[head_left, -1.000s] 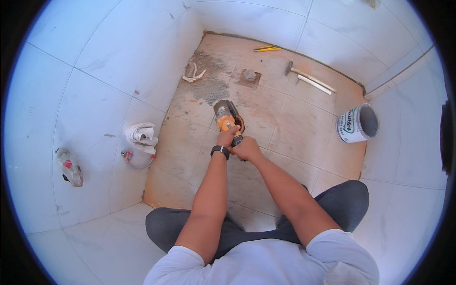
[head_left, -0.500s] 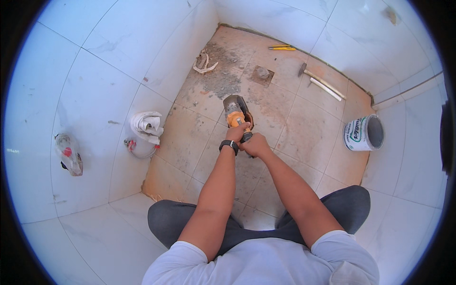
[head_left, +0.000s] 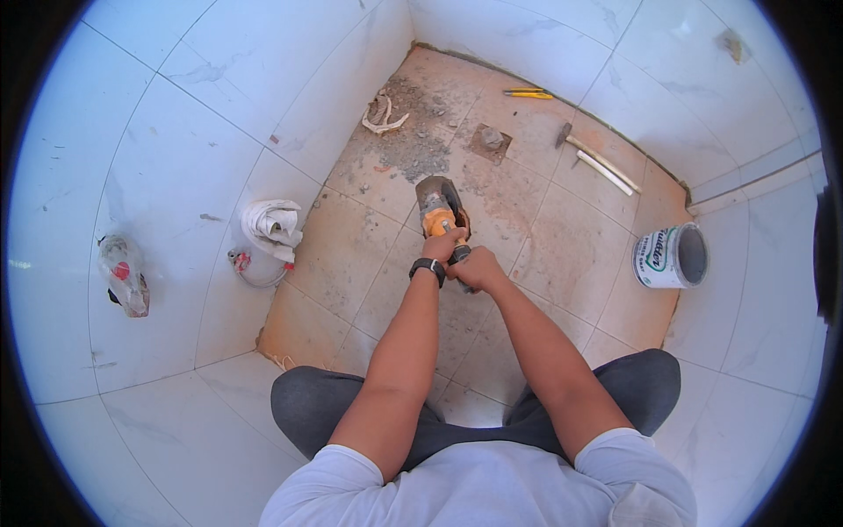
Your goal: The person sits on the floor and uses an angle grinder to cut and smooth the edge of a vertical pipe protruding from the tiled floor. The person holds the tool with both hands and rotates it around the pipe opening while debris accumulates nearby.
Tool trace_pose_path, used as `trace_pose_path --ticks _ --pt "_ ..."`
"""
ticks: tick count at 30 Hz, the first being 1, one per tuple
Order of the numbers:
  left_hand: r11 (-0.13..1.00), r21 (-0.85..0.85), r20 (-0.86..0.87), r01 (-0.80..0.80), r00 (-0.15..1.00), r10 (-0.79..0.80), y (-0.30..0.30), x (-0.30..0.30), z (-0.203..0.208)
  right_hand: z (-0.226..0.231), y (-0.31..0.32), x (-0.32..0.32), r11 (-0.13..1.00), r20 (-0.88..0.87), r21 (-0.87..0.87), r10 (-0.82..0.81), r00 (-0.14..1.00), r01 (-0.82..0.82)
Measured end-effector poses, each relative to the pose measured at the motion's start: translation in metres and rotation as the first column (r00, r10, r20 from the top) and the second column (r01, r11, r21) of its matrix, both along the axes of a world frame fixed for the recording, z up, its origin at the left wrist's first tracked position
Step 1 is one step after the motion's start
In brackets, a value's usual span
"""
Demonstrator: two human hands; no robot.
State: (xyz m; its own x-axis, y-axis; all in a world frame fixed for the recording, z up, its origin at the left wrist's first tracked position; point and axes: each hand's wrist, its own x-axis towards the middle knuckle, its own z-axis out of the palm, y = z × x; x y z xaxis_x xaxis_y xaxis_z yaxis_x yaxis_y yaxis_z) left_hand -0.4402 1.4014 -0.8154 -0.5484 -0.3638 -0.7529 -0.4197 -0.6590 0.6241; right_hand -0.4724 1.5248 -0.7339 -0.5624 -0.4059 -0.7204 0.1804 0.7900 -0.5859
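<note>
An orange and black angle grinder [head_left: 436, 211] with a dusty metal guard is held in front of me, above the tiled floor [head_left: 351, 237]. My left hand [head_left: 443, 246], with a black watch on its wrist, wraps around the orange body. Just to its right, my right hand [head_left: 475, 269] is closed round the dark rear part of the tool. The hands touch or nearly touch, and hide much of the grip. Whether the grinder's disc touches the floor, I cannot tell.
Grey rubble [head_left: 421, 145] and a white strip [head_left: 384, 119] lie at the far left. A square floor opening [head_left: 489, 143] holds a lump. Beyond are a yellow utility knife [head_left: 528, 93], a hammer [head_left: 590, 151] and a white pipe [head_left: 604, 173]. A paint bucket [head_left: 669, 256] stands right; a rolled cloth [head_left: 270, 226], left.
The whole view has shifted slightly. Both hands keep their hold on the angle grinder, which stays in nearly the same place.
</note>
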Motion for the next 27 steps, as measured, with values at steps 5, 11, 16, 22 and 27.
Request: trace_pose_path --ticks 5,11,16,22,27 --pt "1.000 -0.027 0.050 0.010 0.999 -0.008 -0.001 -0.002 0.006 0.003 0.001 -0.002 1.000 0.017 -0.030 -0.001 1.000 0.002" --pt "0.998 -0.016 0.065 0.063 0.996 -0.062 0.001 0.003 0.021 0.008 0.006 0.003 0.999 -0.042 -0.040 0.016 0.999 -0.018" --pt "0.996 -0.078 -0.100 0.043 0.994 -0.050 0.005 0.004 0.025 0.015 0.011 0.013 1.000 -0.175 0.004 0.025 0.984 -0.025" --pt "0.999 -0.010 -0.109 0.032 0.993 -0.032 0.010 -0.001 0.018 0.021 0.017 0.012 0.999 -0.169 0.030 0.034 0.985 -0.030" --pt "0.999 0.026 -0.104 0.040 0.994 -0.037 0.010 0.002 0.009 0.015 0.019 0.013 0.999 -0.164 0.031 0.045 0.985 -0.041"
